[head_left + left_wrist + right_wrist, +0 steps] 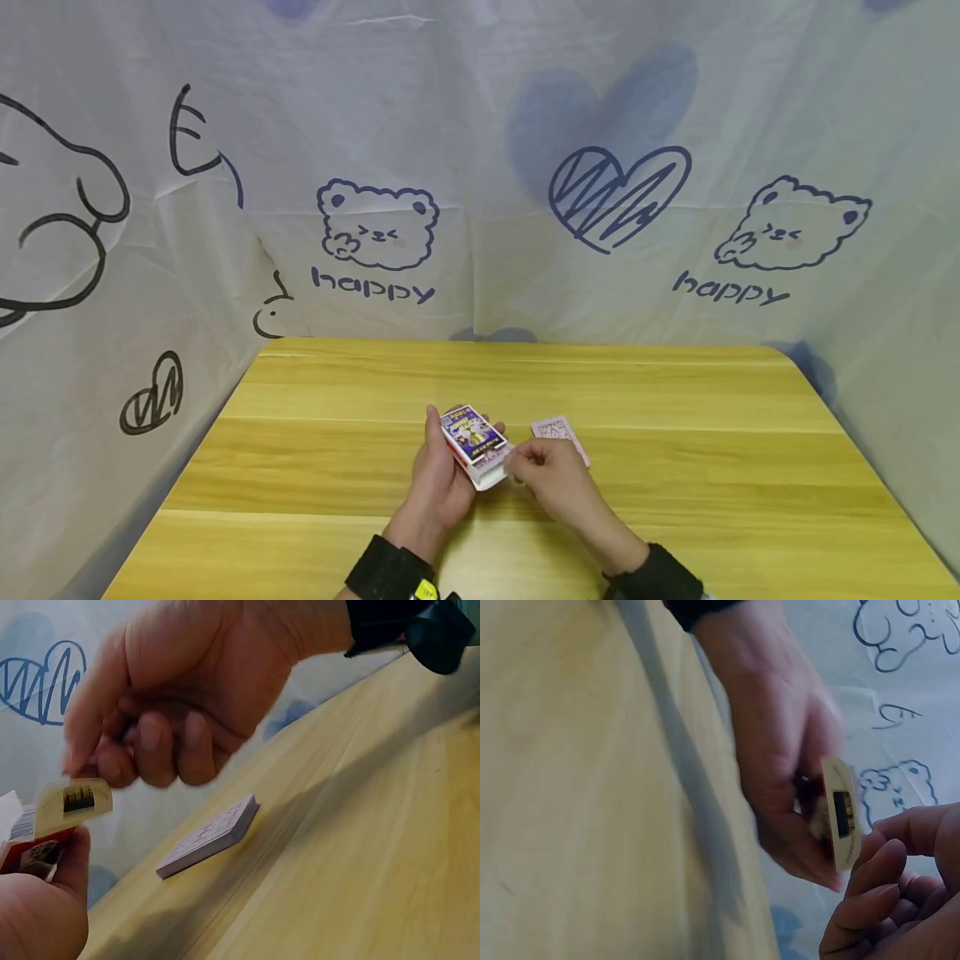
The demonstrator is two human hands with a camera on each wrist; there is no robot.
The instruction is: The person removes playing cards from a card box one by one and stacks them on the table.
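My left hand grips a playing-card box with a purple and yellow picture on top, thumb along one side and fingers under and round the other. Its near end is open, with a pale flap sticking out and the patterned back of a card showing just inside. At that end the thumb and forefinger of my right hand pinch together at the flap's edge, with the other fingers curled. In the right wrist view, the flap stands right by those fingertips.
A stack of playing cards with pink patterned backs lies on the wooden table, just beyond my right hand and partly hidden by it. White cloth with drawn hearts and bears hangs behind and along the sides.
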